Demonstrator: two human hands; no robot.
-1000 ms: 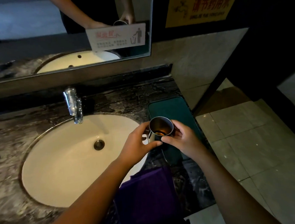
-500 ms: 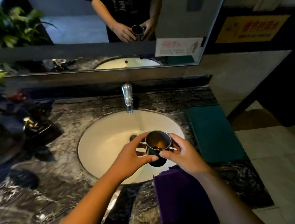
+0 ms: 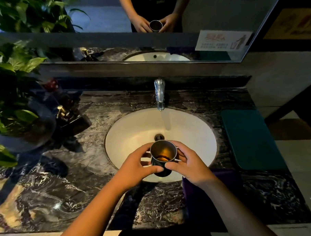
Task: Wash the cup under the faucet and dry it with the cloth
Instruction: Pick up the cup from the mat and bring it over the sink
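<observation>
- Cup (image 3: 163, 153): you held the metal cup with both hands over the near part of the white sink (image 3: 130, 136), mouth up and tipped a little toward you, with a brownish residue showing at its bottom.
- Your left hand (image 3: 135, 165) gripped the cup's left side, fingers curled round it and the thumb laid across the near wall.
- Your right hand (image 3: 188, 164) gripped the right side the same way. The two thumb tips almost met on the near face.
- The faucet (image 3: 159, 92) stood at the far rim of the sink, and the cup sat nearer to you than its spout, just this side of the drain (image 3: 158, 136).
- A pale streak ran down from the spout. I cannot tell whether it was water.
- The purple cloth (image 3: 225, 179) lay on the dark marbled bench (image 3: 65, 184), near right of the sink and partly under your right wrist.
- A teal mat (image 3: 250, 138) lay at the right end of the bench.
- A leafy plant (image 3: 10, 70) stood far left.
- The mirror (image 3: 111, 21) on the far wall reflected your hands and the cup.
</observation>
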